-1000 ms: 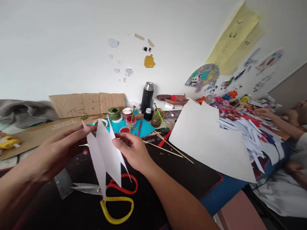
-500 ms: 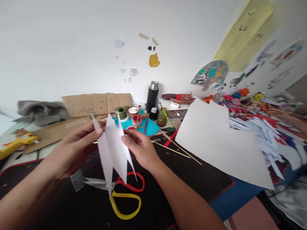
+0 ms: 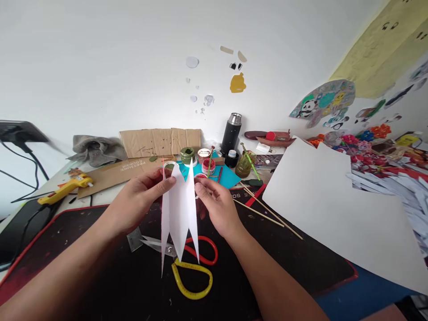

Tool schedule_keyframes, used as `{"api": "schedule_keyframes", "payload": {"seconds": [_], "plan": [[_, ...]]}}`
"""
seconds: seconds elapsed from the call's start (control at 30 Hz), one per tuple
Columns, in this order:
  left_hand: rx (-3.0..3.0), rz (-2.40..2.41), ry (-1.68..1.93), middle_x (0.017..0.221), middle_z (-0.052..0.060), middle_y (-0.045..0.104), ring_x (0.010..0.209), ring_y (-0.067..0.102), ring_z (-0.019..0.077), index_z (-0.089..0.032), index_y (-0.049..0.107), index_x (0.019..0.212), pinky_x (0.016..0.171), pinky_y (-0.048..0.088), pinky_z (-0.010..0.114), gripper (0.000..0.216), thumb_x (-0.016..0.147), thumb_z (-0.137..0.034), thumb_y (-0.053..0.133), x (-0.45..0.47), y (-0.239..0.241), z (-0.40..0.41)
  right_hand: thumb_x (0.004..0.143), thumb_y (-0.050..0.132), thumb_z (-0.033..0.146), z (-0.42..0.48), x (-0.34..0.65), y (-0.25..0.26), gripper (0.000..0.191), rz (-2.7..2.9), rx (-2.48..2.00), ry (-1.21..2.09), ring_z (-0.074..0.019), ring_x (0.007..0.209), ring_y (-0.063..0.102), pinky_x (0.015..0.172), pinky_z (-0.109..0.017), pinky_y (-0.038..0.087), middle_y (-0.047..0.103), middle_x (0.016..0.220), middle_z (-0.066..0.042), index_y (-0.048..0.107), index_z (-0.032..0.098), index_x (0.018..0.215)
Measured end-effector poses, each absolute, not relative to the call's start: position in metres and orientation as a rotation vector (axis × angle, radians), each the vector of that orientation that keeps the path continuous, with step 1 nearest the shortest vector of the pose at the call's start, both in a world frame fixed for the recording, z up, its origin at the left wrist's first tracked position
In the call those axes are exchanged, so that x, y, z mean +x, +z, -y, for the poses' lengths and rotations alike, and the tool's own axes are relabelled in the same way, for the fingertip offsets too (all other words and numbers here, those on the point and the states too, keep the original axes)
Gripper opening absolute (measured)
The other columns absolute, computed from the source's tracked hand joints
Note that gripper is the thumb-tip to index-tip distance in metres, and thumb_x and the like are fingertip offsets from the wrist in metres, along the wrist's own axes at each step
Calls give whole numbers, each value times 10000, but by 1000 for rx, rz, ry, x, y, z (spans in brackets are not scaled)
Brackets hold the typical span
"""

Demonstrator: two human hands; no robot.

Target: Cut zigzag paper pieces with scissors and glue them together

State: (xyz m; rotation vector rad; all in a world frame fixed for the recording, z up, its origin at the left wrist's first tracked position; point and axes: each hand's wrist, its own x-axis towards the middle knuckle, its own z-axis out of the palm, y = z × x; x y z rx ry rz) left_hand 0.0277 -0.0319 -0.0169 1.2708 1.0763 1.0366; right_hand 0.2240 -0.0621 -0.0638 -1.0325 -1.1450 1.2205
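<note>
Red-edged mat (image 3: pixel 301 258) extends either side of the grip, left border well apart; scissors (image 3: pixel 170 250) lie below. Left hand (image 3: pixel 142 196) and right hand (image 3: pixel 220 207), thumbs against fingers, pinch folded white paper (image 3: pixel 179 203) between them at 2 sides.

White paper (image 3: pixel 179 209) — red-and-yellow scissor handles (image 3: pixel 192 265)

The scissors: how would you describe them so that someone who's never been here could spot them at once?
Start with the black mat spread across the front of the table. On it, partly hidden behind the pleated white paper, lie the scissors. Unlike the flat grey piece by their blade tips, they have one red and one yellow loop handle.
</note>
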Motion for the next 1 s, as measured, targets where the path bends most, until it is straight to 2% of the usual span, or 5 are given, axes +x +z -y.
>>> {"api": "schedule_keyframes", "payload": {"seconds": [0.07,0.33,0.63,0.83,1.0], "plan": [[1309,-1077,1030,924,79,813,834,734,266,-252,858,926,707,609,302,357,769,-566,926,28,-17,33,916,786,650,62,224,-66,475,1157,-1050,1225,-261,831,746,563,-316,559,786,982,-78,815,243,1159],[1453,-1107,976,1026,81,820,960,731,318,-289,858,1055,792,614,354,416,803,-620,871,31,-7,42,870,843,643,65,223,-64,504,1182,-1094,1220,-163,551,578,445,-288,473,707,802,-30,812,232,1160],[1391,-1193,993,999,77,825,967,735,332,-262,850,1046,803,616,366,498,711,-625,912,30,-10,40,898,826,613,64,224,-64,455,1200,-1060,1207,-178,649,630,539,-290,506,736,856,-41,817,217,1122],[1466,-1251,911,1076,47,843,1069,746,344,-268,819,1132,893,625,416,485,788,-609,832,32,-5,41,924,791,568,63,225,-68,431,1238,-1089,1186,-156,598,590,502,-269,486,685,770,-14,813,192,1133],[1505,-1292,897,1078,45,846,1087,743,355,-265,815,1105,905,624,423,486,772,-620,824,33,-2,42,925,785,549,63,224,-69,422,1250,-1091,1165,-159,595,596,497,-271,483,684,773,-17,803,188,1143]]}}
